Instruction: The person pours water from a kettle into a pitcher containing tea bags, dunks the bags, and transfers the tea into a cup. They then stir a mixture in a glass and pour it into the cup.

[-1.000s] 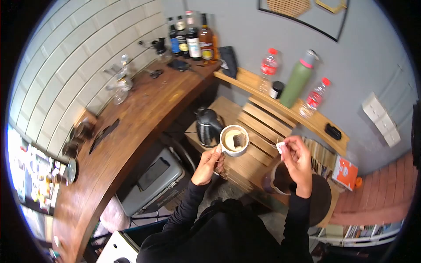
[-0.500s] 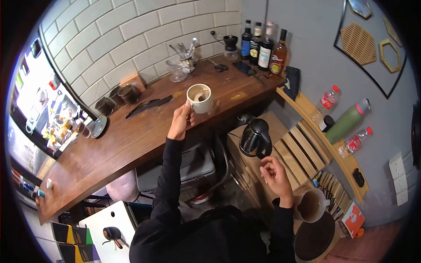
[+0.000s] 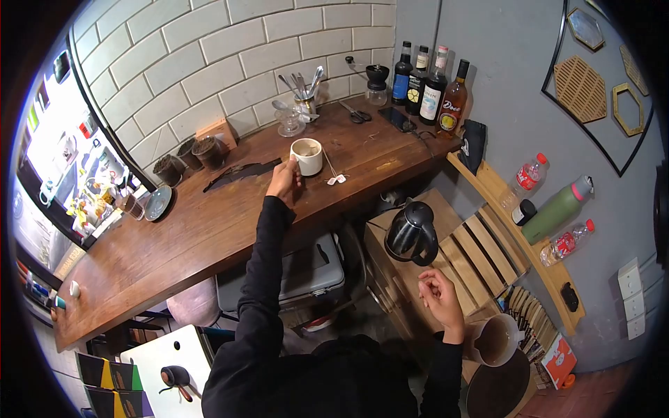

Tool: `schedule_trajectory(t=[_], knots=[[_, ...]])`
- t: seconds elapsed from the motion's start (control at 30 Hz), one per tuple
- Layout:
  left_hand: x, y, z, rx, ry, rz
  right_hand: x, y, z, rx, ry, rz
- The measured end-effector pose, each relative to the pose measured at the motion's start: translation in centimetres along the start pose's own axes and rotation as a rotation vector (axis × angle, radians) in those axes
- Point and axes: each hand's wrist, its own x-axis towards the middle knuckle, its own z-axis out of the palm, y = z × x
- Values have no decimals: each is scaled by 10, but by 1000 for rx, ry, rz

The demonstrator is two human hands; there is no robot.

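Observation:
A cream mug (image 3: 306, 166) is at the wooden counter's surface near its front edge, upright. My left hand (image 3: 284, 182) is closed on the mug's handle side. From the mug's rim a tea bag string runs down to a paper tag (image 3: 337, 179) lying on the wood. A black electric kettle (image 3: 404, 235) stands on the lower wooden surface to the right. Just below the kettle's handle, my right hand (image 3: 442, 301) hovers, apart from it, fingers loosely bent and nothing visible in them.
Along the wall on the counter (image 3: 174, 230) are plant pots (image 3: 208, 153), a cutlery jar (image 3: 305, 104), scissors (image 3: 357, 113), a hand grinder (image 3: 377, 87) and several bottles (image 3: 432, 94). A plastic jug (image 3: 493, 341) is beside my right wrist. A ledge (image 3: 488, 182) holds bottles and a green flask (image 3: 557, 214).
My left hand has lowered the mug to the counter, turning it more upright. The tea tag now lies visible on the wood. My right hand has shifted slightly down, its fingers curling a little more.

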Motion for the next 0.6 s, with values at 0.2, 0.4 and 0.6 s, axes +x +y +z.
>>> schedule_trajectory(t=[0.2,0.4,0.6], knots=[[14,-13,-9,9,79,-69,0,7,-5,38,30,23],[13,-6,-4,209,223,-58,-6,10,-10,71,83,28],[-81,5,22,-42,377,145,-33,16,-19,81,200,42]])
